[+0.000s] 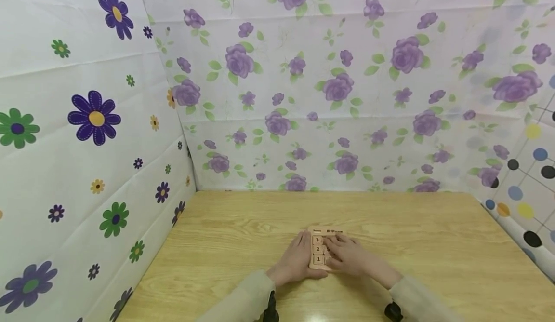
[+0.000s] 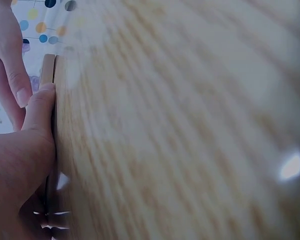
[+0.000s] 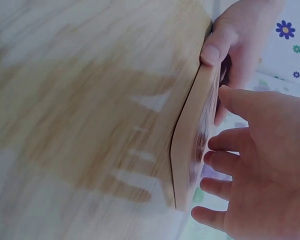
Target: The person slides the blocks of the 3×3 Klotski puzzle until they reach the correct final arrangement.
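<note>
A small wooden number puzzle board (image 1: 318, 266) lies flat on the table, its printed tiles showing 3, 2 and 1 down the left column. My left hand (image 1: 297, 259) holds the board's near left corner, fingers along the left side and thumb along the near edge. In the left wrist view that thumb (image 2: 40, 107) presses the board's side. Over the tiles is my right hand (image 1: 349, 254), hiding most of the right columns. Its fingers (image 3: 222, 162) reach to the board's face in the right wrist view, slightly bent, with fingertips at the tiles.
The light wood-grain table (image 1: 243, 221) carries the board near its middle front. Behind it hangs a purple rose-print cloth (image 1: 338, 134); a daisy-print cloth (image 1: 86, 167) stands at the left and a dotted cloth (image 1: 526, 182) at the right.
</note>
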A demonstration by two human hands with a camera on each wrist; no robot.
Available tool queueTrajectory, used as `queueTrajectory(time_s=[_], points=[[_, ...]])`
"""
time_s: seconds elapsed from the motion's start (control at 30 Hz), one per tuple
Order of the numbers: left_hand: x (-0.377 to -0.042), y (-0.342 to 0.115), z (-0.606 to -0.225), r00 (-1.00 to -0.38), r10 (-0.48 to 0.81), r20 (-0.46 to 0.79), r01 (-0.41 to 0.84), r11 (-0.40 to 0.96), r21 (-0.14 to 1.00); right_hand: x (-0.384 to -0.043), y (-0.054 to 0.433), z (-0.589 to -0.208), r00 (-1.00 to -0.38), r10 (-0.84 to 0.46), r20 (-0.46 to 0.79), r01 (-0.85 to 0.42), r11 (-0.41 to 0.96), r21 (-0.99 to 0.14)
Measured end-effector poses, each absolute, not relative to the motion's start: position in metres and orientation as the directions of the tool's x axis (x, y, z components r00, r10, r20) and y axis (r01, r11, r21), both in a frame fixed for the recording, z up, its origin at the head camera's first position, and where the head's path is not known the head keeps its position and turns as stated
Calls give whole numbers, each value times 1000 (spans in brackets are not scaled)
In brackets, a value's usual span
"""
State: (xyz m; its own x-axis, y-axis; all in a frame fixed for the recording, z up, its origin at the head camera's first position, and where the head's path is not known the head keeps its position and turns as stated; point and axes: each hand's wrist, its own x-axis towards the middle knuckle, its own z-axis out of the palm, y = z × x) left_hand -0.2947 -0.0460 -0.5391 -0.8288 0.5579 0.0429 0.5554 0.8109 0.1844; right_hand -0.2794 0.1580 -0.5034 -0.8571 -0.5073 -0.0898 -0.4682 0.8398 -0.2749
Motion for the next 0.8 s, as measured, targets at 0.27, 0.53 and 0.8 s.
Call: queueTrajectory(time_s=[0.27, 0.53, 0.8], points=[[-294, -47, -538, -830, 556, 46, 556, 816, 159, -276, 167, -502, -873, -481, -75, -448, 854, -264], [-293, -46, -540, -827, 560, 50, 559, 811, 171, -273, 173, -503, -887, -456, -73, -431, 874, -225], [-294, -43, -540, -831, 555, 43, 554, 816, 165, -267, 177, -501, -903, -420, -92, -390, 890, -235]])
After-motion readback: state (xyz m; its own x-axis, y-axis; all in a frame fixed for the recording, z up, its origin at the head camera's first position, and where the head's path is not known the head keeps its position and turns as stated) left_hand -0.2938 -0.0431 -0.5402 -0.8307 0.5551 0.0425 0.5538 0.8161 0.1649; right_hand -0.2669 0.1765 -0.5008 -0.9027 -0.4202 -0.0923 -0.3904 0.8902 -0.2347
